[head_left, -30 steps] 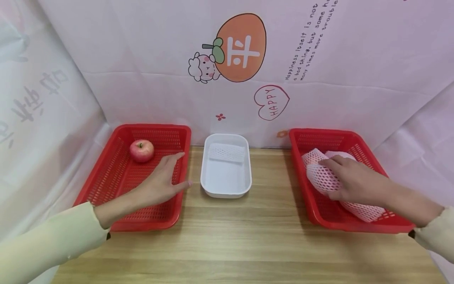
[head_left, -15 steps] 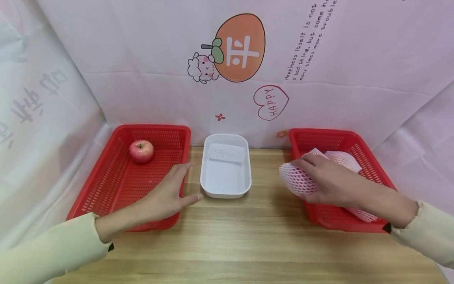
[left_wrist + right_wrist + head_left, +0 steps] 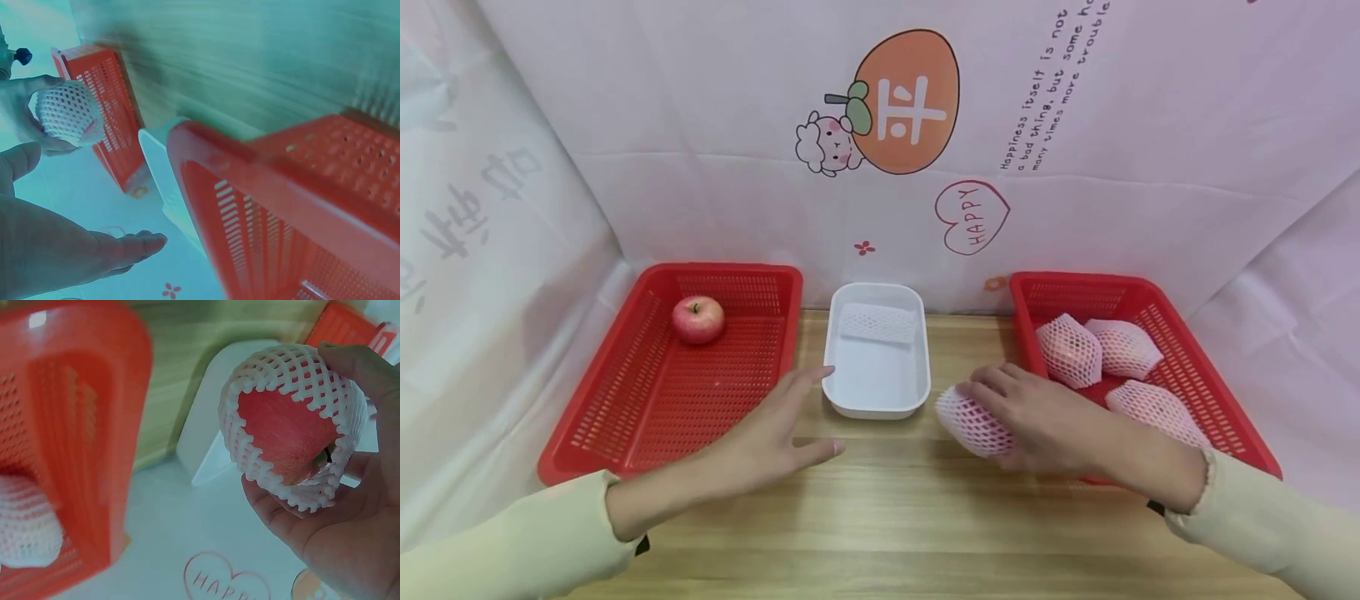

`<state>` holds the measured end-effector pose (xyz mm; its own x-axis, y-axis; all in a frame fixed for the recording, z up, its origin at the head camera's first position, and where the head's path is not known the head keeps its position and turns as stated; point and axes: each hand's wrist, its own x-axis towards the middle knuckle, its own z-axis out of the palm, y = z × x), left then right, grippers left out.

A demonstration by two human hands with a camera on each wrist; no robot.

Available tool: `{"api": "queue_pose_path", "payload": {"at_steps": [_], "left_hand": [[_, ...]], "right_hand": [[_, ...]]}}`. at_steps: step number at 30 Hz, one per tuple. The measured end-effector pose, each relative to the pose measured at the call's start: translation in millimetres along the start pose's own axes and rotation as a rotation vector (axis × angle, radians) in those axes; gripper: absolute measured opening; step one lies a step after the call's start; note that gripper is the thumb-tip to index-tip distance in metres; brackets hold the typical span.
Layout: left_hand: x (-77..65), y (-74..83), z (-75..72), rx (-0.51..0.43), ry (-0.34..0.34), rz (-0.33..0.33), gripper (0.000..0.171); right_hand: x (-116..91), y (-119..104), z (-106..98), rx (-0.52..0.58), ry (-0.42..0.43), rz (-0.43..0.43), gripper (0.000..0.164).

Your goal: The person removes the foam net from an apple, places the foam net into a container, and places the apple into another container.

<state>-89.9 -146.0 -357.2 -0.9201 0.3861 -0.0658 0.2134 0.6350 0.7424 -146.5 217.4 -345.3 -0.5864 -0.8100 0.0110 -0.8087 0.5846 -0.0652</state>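
Observation:
My right hand (image 3: 1045, 421) grips an apple in a white foam net (image 3: 973, 423), held above the table just left of the right basket. In the right wrist view the red skin and stem of the apple (image 3: 284, 428) show through the net's open end, with thumb and fingers curled round it. My left hand (image 3: 763, 442) holds nothing; its fingers and thumb are spread in the air by the left basket's right edge. One bare apple (image 3: 698, 319) sits in the back of the left red basket (image 3: 553, 454).
A white tray (image 3: 880, 379) stands between the baskets, with a foam net (image 3: 877, 323) lying in it. Inside the right red basket (image 3: 1240, 408) are three net-wrapped apples (image 3: 1070, 350). A printed cloth (image 3: 737, 100) hangs behind the wooden table (image 3: 880, 525).
My right hand has lifted a net-wrapped apple out of the right basket and carried it left. The left hand has moved a little right and nearer the body, still spread.

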Motion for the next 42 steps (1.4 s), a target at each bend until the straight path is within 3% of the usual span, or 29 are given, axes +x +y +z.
{"api": "queue_pose_path", "payload": {"at_steps": [13,22,35,42], "left_hand": [[-10.5,5.1,18.1,-0.04,-0.016,-0.019,0.086],[-16.8,3.5,31.6,-0.078,-0.046,-0.027,0.087],[-21.0,-3.4,43.7,-0.105,-0.075,-0.038,0.088],[-22.3,-7.7,47.1,-0.123,-0.069,-0.028,0.088]], "right_hand": [[17,-29,27,-0.015,0.001,-0.143,0.087],[29,-44,45,0.004,-0.046,-0.182,0.086],[39,-53,78,-0.012,-0.015,-0.277,0.082],[41,-53,92,-0.031,-0.042,-0.269,0.079]]}}
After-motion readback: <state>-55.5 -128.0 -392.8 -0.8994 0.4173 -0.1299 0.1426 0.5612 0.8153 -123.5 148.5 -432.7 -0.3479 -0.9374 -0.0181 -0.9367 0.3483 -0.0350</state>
